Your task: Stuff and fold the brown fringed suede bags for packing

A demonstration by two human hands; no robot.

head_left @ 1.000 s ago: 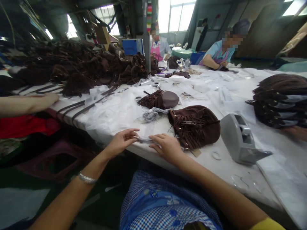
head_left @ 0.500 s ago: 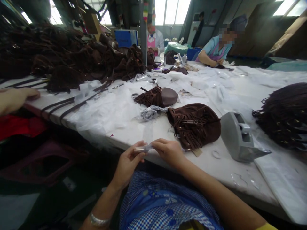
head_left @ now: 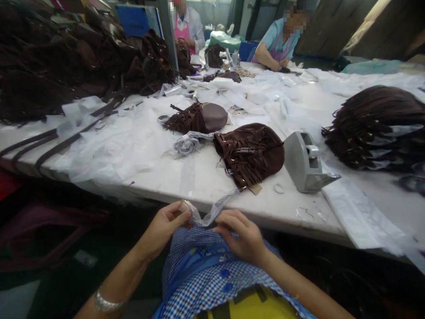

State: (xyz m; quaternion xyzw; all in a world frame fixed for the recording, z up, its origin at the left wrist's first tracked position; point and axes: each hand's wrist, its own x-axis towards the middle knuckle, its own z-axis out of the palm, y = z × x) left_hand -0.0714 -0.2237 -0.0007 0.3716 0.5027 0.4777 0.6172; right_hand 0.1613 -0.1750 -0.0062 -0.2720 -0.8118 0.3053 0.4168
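My left hand (head_left: 164, 228) pinches one end of a thin clear plastic strip (head_left: 212, 210) just below the table's near edge. My right hand (head_left: 241, 235) is closed on the same strip over my checked blue apron. The strip runs up to a brown fringed suede bag (head_left: 250, 153) lying on the white table (head_left: 206, 184). A second brown fringed bag (head_left: 199, 117) lies behind it, with a bundle of crumpled clear wrap (head_left: 187, 144) between them.
A grey tape dispenser (head_left: 305, 161) stands right of the bag, by a folded white sheet (head_left: 358, 215). Brown bags are piled at far left (head_left: 66, 57) and stacked at right (head_left: 378, 126). Dark straps (head_left: 49, 144) lie left. Two people (head_left: 277, 40) work at the far end.
Both hands have drawn back from the tabletop toward my lap, pulling the plastic strip with them. The view has tilted down, and another person's arm at the left has gone from view.
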